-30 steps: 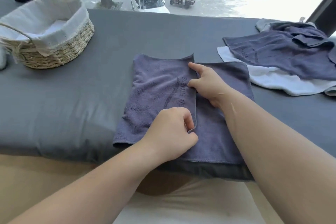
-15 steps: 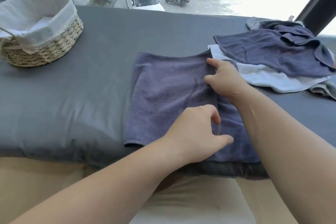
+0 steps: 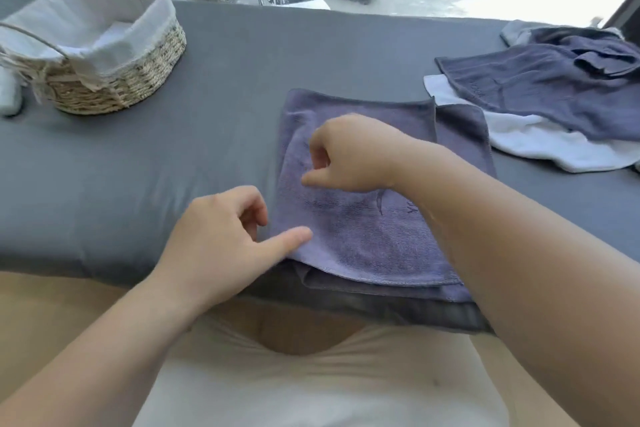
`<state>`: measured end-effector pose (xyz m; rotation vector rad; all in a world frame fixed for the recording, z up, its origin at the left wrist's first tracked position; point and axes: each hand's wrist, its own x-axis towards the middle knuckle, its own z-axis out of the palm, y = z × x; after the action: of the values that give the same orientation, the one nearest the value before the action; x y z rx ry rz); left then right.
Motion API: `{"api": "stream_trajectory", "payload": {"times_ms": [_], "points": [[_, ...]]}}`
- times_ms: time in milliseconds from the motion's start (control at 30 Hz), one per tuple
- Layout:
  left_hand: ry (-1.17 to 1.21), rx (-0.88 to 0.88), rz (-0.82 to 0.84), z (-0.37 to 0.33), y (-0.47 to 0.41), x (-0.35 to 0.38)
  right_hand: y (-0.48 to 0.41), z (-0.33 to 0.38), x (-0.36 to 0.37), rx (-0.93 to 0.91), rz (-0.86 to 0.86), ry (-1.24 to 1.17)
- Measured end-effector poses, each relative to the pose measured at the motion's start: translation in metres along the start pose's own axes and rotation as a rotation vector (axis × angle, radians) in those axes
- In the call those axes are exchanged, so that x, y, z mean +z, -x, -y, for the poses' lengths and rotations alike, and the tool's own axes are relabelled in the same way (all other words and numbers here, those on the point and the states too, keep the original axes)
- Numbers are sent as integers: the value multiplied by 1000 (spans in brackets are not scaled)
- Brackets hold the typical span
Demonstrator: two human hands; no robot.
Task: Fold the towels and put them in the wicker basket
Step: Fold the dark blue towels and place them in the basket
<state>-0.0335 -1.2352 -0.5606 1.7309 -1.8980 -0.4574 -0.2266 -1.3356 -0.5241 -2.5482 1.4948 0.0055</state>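
Towel: a purple-grey towel (image 3: pixel 381 229) lies folded in layers at the near edge of the grey bed (image 3: pixel 329 52).
Left hand (image 3: pixel 221 239): grip loose; the thumb is laid straight on the towel's left edge, nothing is held.
Right hand (image 3: pixel 349 152): grip narrow, fingers curled over the towel, nothing seen inside.
Obstruction: the towel's right side is covered by the right forearm.
Wicker basket (image 3: pixel 138 80): far left, white-lined, well apart.
Pile: a dark blue towel (image 3: pixel 536 97) is spread on a white towel (image 3: pixel 536 146), far right.

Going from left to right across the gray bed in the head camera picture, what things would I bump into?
wicker basket → folded purple towel → pile of unfolded towels
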Motion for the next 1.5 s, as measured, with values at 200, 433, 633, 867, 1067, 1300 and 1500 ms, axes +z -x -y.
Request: {"api": "stream_trajectory", "payload": {"times_ms": [200, 433, 633, 867, 1067, 1300, 1500], "points": [[-99, 201, 86, 2, 12, 20, 65, -9, 18, -60, 63, -78], [-42, 204, -7, -13, 17, 36, 147, -47, 38, -30, -62, -100], [-67, 242, -76, -6, 15, 33, 157, -42, 48, -90, -163, -27], [-111, 184, -139, 6, 24, 27, 164, -48, 50, -109, -306, 30], [-201, 245, -40, 18, 23, 21, 174, -56, 35, 25, -66, -7], [-413, 283, 76, 27, 24, 4, 95, -20, -5, 36, -167, -211], [-385, 207, 118, 31, 27, -3, -30, 24, 15, 97, 14, -77]]}}
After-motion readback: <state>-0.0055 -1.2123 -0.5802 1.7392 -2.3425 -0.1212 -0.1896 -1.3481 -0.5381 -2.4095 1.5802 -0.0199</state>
